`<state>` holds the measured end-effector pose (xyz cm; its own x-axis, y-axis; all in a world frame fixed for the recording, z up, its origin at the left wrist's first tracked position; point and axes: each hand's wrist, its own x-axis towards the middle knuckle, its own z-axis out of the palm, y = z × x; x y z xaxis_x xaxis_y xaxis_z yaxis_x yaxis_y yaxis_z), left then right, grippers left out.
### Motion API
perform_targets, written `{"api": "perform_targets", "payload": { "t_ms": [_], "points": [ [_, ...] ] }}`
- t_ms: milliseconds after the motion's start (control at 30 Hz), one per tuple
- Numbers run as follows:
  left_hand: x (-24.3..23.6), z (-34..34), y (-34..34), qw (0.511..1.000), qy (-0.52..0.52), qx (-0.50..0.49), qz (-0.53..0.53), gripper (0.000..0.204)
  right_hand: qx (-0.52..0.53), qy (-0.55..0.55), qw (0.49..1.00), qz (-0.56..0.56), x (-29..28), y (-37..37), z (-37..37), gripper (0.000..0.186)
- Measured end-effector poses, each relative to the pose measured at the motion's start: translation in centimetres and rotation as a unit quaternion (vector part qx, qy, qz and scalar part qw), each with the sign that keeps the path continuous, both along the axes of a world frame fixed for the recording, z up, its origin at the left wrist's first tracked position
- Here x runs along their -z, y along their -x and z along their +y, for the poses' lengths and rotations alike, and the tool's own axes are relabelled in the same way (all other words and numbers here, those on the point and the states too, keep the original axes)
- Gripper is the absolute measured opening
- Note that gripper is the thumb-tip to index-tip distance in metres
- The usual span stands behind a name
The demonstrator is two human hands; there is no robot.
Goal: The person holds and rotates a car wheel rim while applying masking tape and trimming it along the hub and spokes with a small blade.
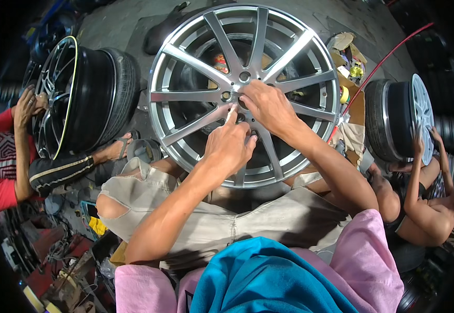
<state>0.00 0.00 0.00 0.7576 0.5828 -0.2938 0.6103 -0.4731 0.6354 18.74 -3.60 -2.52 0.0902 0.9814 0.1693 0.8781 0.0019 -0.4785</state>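
Directly under both hands lies a silver multi-spoke wheel point(235, 85), face up in front of the person's knees. The left hand point(230, 146) comes to the hub from the near side, its index finger stretched out onto the metal just left of centre and its other fingers curled; whether anything is pinched there cannot be told. The right hand point(269, 107) bends over the hub from the right, fingertips down close beside that index finger; its palm is hidden, so its grip cannot be told either. Spokes and outer lip spread around both hands, neither of which grasps the lip.

Just right of the wheel stands what looks like an open cardboard box point(358, 112), with crumpled paper and a yellowish item point(356, 71) in its far part. A yellow roll point(344, 94) sits between it and the wheel.
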Motion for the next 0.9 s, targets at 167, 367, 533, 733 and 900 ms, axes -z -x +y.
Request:
{"api": "perform_targets", "payload": {
  "t_ms": [167,367,533,733,900],
  "points": [
    [0.3,0.2,0.5,1.000,-0.008,0.013,-0.005,0.024,0.016,0.009,1.000,0.023,0.1,1.2,-0.5,0.020],
    [-0.3,0.3,0.4,0.999,0.003,0.022,0.037,0.021,0.075,-0.006,0.984,0.162,0.6,2.3,-1.0,0.024],
    [-0.6,0.7,0.3,0.998,-0.021,0.032,0.040,0.023,0.114,-0.032,0.985,0.126,1.5,3.4,-1.4,0.030],
    [-0.7,1.7,1.1,0.996,-0.043,0.067,0.047,0.030,0.241,0.044,0.906,0.346,1.8,6.1,-2.2,0.033],
    [-2.3,2.6,1.1,0.991,-0.047,0.082,0.093,0.028,0.244,-0.015,0.783,0.571,6.5,7.5,-2.0,0.038]
  ]
}}
